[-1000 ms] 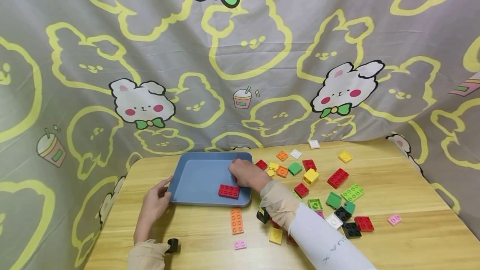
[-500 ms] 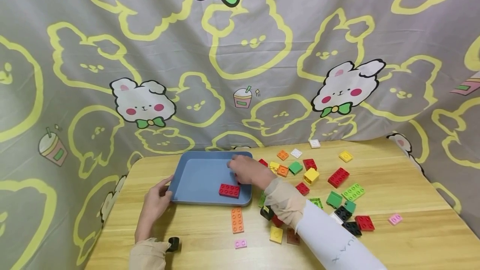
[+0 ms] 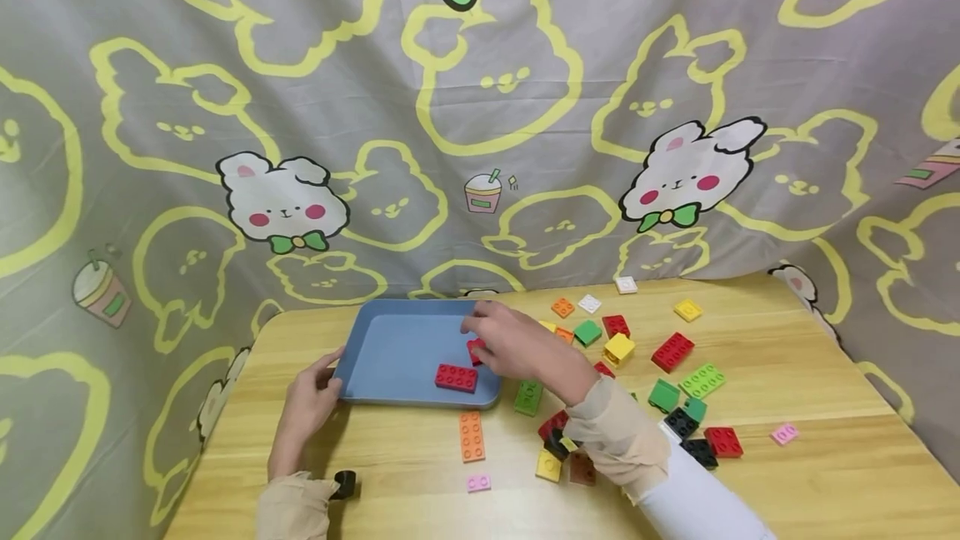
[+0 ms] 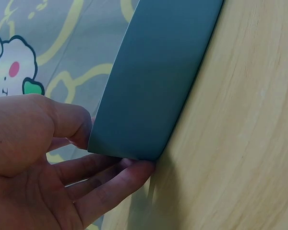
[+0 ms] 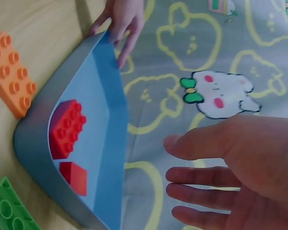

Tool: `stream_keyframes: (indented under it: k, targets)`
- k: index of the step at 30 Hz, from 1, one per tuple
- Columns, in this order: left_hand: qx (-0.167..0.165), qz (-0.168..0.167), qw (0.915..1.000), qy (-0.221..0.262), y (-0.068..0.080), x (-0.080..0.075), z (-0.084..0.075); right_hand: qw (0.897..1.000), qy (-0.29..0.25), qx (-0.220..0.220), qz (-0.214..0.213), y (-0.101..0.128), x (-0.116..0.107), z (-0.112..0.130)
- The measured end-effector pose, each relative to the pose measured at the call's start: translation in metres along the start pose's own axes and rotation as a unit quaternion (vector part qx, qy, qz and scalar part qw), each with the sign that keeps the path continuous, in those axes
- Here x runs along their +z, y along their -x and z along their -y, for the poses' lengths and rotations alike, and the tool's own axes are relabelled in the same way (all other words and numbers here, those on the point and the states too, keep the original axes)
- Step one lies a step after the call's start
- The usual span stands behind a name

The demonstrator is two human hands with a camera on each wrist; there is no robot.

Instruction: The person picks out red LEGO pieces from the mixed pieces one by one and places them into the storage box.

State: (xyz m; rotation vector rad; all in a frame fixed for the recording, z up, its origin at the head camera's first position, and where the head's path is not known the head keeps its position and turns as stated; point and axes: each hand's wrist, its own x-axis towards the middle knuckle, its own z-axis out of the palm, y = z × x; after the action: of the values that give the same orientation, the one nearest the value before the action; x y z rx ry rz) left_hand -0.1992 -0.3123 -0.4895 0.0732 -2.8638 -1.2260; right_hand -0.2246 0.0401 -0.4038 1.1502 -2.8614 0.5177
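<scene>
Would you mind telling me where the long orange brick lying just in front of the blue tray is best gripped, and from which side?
Probably from above, pinching the two long sides of the orange brick near its middle. It lies flat on the table, studs up, its far short end close to the blue tray, so the ends give less room. Its long flanks look free: the green brick and pink brick lie apart from it.

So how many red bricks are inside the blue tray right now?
2: a long red brick near the tray's front edge, and a small red brick beside it, partly hidden by the right hand in the head view.
</scene>
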Motion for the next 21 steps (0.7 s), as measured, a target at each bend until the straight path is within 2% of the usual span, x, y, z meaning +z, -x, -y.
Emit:
stream_keyframes:
  k: [5,11,16,21]
  targets:
    - [-0.011,-0.006,0.9999,-0.008,0.004,-0.006,0.003,1.000,-0.003,-0.021,-0.014,0.014,-0.001,0.009]
    - [0.003,-0.007,0.9999,-0.007,-0.001,-0.003,0.000,1.000,-0.005,-0.001,-0.017,0.036,-0.004,0.011]
    - [-0.002,-0.006,1.0000,0.000,-0.001,0.000,0.000,0.999,-0.028,0.000,-0.025,0.053,-0.004,0.013]
    - [-0.004,-0.005,1.0000,-0.001,0.000,0.001,-0.002,0.998,-0.046,0.020,-0.026,0.068,-0.005,0.013]
